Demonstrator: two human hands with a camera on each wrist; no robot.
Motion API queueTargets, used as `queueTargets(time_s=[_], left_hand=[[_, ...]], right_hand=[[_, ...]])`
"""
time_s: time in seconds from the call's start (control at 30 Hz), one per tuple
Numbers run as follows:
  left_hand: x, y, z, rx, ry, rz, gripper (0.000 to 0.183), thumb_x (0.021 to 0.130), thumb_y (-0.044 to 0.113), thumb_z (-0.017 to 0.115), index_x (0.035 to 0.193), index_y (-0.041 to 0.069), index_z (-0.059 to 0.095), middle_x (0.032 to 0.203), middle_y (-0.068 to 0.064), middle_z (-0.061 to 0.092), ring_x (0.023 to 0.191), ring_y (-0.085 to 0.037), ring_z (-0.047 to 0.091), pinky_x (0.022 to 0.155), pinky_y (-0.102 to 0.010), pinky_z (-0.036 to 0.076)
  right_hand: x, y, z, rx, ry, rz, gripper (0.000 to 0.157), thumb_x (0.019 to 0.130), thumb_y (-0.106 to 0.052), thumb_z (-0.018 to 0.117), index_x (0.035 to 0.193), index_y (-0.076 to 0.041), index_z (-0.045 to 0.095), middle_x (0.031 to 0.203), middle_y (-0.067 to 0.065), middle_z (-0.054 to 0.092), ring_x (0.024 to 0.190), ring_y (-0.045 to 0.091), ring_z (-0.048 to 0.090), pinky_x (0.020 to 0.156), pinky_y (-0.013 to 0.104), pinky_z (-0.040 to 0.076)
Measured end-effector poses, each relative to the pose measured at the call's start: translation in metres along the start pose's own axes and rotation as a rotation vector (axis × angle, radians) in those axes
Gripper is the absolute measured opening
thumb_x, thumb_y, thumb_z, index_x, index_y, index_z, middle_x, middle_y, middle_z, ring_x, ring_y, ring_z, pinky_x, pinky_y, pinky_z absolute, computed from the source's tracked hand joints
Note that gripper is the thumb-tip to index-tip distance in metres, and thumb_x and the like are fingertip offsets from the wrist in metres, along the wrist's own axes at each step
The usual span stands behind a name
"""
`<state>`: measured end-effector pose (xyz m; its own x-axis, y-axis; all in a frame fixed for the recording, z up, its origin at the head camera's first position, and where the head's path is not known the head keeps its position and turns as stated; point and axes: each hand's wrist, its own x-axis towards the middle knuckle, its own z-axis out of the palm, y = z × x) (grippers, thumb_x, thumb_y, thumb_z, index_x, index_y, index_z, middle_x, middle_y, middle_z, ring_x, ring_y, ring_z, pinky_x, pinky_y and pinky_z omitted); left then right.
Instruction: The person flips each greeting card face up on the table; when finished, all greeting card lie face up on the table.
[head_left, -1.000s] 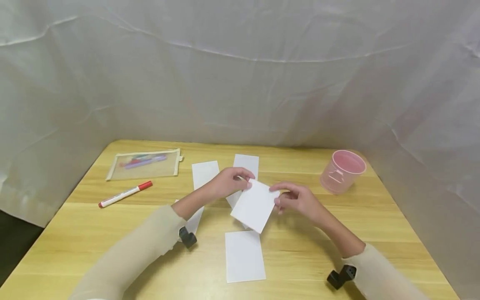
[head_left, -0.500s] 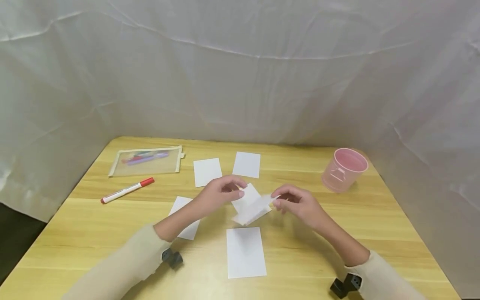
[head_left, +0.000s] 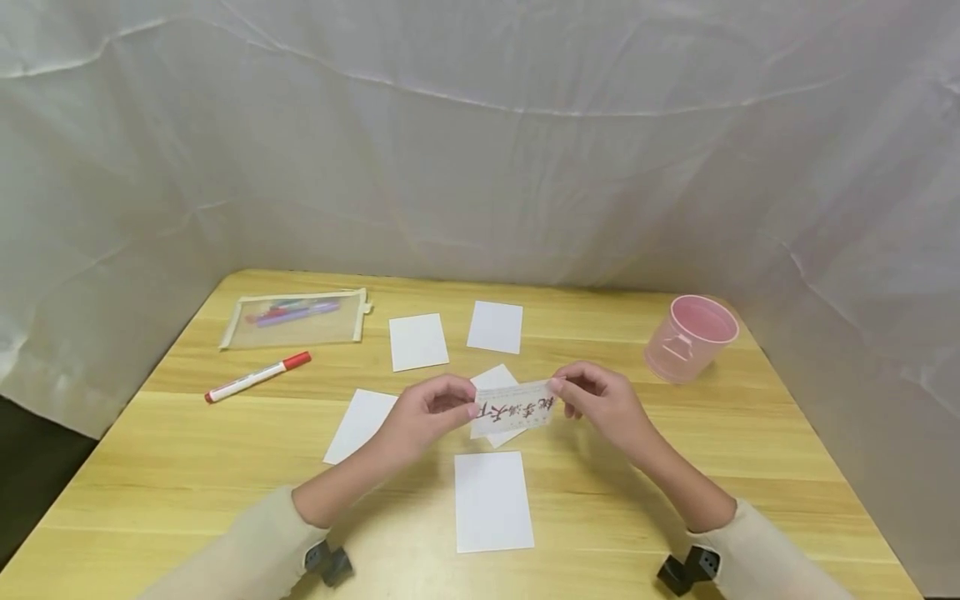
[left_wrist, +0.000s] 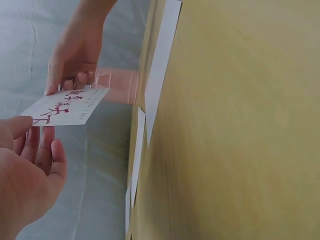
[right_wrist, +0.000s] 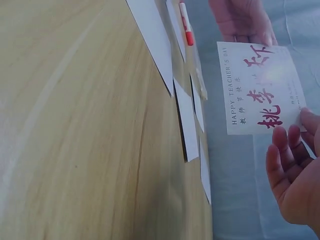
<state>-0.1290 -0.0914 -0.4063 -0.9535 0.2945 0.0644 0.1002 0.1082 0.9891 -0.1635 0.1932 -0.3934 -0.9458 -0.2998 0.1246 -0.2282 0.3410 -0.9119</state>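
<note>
Between both hands a greeting card [head_left: 517, 406] is held up above the table, its printed side showing dark red Chinese characters. The right wrist view reads "HAPPY TEACHER'S DAY" along one edge of the card [right_wrist: 262, 90]. My left hand [head_left: 431, 412] pinches one short end between thumb and fingers. My right hand [head_left: 603, 404] pinches the opposite end the same way. Behind and below it, partly hidden, lies a blank white card [head_left: 497, 377]. Another white card [head_left: 493, 502] lies flat nearer the front, and a third white card [head_left: 362, 425] lies by my left forearm.
Two more white cards, a left one [head_left: 417, 342] and a right one [head_left: 495, 327], lie farther back. A red-capped marker [head_left: 258, 377] and a clear zip pouch [head_left: 296, 321] of pens are at left. A pink cup [head_left: 690, 340] stands back right. Grey cloth [head_left: 480, 183] hangs behind the table.
The hands have flipped the held card from its blank side to its printed side and turned it lengthwise. The left hand let go midway and now pinches it again, slightly lower.
</note>
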Motion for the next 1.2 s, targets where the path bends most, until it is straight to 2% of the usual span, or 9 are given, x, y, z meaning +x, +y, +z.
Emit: queueTargets(time_s=[0.1, 0.17, 0.27, 0.43, 0.57, 0.7, 0.87, 1.07, 1.2], left_hand=[[0.002, -0.001, -0.001, 0.024, 0.024, -0.013, 0.019, 0.094, 0.015, 0.071, 0.110, 0.006, 0.068, 0.106, -0.008, 0.071, 0.096, -0.018, 0.068, 0.083, -0.026, 0.057], [0.005, 0.001, -0.003, 0.051, 0.028, -0.016, 0.018, 0.095, 0.015, 0.070, 0.111, 0.008, 0.069, 0.105, -0.006, 0.071, 0.095, -0.017, 0.067, 0.082, -0.026, 0.056], [0.012, 0.006, -0.003, 0.105, -0.001, 0.009, 0.018, 0.094, 0.016, 0.070, 0.111, 0.011, 0.072, 0.106, -0.004, 0.072, 0.093, -0.017, 0.066, 0.080, -0.026, 0.056], [0.026, 0.016, 0.001, 0.179, -0.106, 0.044, 0.019, 0.093, 0.019, 0.071, 0.111, 0.015, 0.076, 0.108, 0.000, 0.074, 0.093, -0.014, 0.068, 0.082, -0.027, 0.057], [0.029, 0.019, 0.004, 0.163, -0.131, 0.041, 0.023, 0.093, 0.019, 0.070, 0.116, 0.015, 0.073, 0.107, -0.001, 0.074, 0.095, -0.015, 0.068, 0.084, -0.029, 0.057], [0.026, 0.015, 0.001, 0.065, -0.070, 0.020, 0.031, 0.094, 0.020, 0.071, 0.124, 0.015, 0.066, 0.110, -0.003, 0.072, 0.101, -0.018, 0.067, 0.089, -0.031, 0.056], [0.015, 0.006, -0.004, -0.037, 0.004, -0.016, 0.034, 0.093, 0.019, 0.072, 0.125, 0.010, 0.063, 0.113, -0.006, 0.070, 0.102, -0.020, 0.067, 0.092, -0.030, 0.056], [0.007, -0.001, 0.002, -0.075, -0.002, -0.056, 0.032, 0.091, 0.015, 0.073, 0.120, 0.006, 0.063, 0.110, -0.008, 0.069, 0.099, -0.018, 0.066, 0.089, -0.029, 0.057], [0.006, -0.003, 0.007, -0.071, -0.002, -0.082, 0.027, 0.092, 0.012, 0.072, 0.116, 0.003, 0.064, 0.107, -0.010, 0.069, 0.096, -0.017, 0.068, 0.092, -0.038, 0.057]], right_hand=[[0.000, -0.003, -0.001, -0.066, 0.005, -0.013, 0.018, 0.096, -0.028, 0.069, 0.105, -0.012, 0.072, 0.091, 0.013, 0.066, 0.076, 0.017, 0.059, 0.065, 0.029, 0.055], [0.002, -0.009, -0.001, -0.133, 0.014, -0.032, 0.019, 0.096, -0.030, 0.070, 0.108, -0.015, 0.073, 0.096, 0.005, 0.068, 0.083, 0.016, 0.060, 0.070, 0.027, 0.054], [0.006, -0.022, 0.002, -0.214, -0.022, -0.100, 0.021, 0.096, -0.028, 0.070, 0.114, -0.017, 0.072, 0.104, -0.004, 0.069, 0.095, 0.013, 0.061, 0.080, 0.027, 0.054], [0.012, -0.038, 0.014, -0.259, -0.181, -0.239, 0.025, 0.094, -0.017, 0.072, 0.119, -0.016, 0.071, 0.101, -0.005, 0.071, 0.090, 0.012, 0.064, 0.080, 0.031, 0.057], [0.010, -0.038, 0.019, -0.252, -0.180, -0.242, 0.022, 0.093, -0.012, 0.072, 0.114, -0.016, 0.073, 0.097, -0.005, 0.073, 0.083, 0.011, 0.065, 0.074, 0.030, 0.058], [0.008, -0.033, 0.013, -0.186, -0.068, -0.134, 0.022, 0.092, -0.013, 0.073, 0.114, -0.014, 0.071, 0.096, 0.002, 0.073, 0.081, 0.015, 0.066, 0.071, 0.027, 0.058], [0.007, -0.028, 0.002, 0.024, 0.043, -0.022, 0.025, 0.093, -0.012, 0.072, 0.117, -0.006, 0.064, 0.099, 0.010, 0.067, 0.081, 0.015, 0.066, 0.071, 0.026, 0.059], [0.005, -0.025, 0.002, 0.300, 0.104, -0.028, 0.024, 0.094, -0.003, 0.068, 0.115, 0.001, 0.056, 0.093, 0.005, 0.067, 0.078, 0.011, 0.067, 0.072, 0.028, 0.061], [0.004, -0.024, 0.006, 0.406, 0.123, -0.034, 0.023, 0.095, 0.000, 0.065, 0.114, 0.000, 0.053, 0.092, 0.001, 0.069, 0.079, 0.012, 0.068, 0.072, 0.028, 0.061]])
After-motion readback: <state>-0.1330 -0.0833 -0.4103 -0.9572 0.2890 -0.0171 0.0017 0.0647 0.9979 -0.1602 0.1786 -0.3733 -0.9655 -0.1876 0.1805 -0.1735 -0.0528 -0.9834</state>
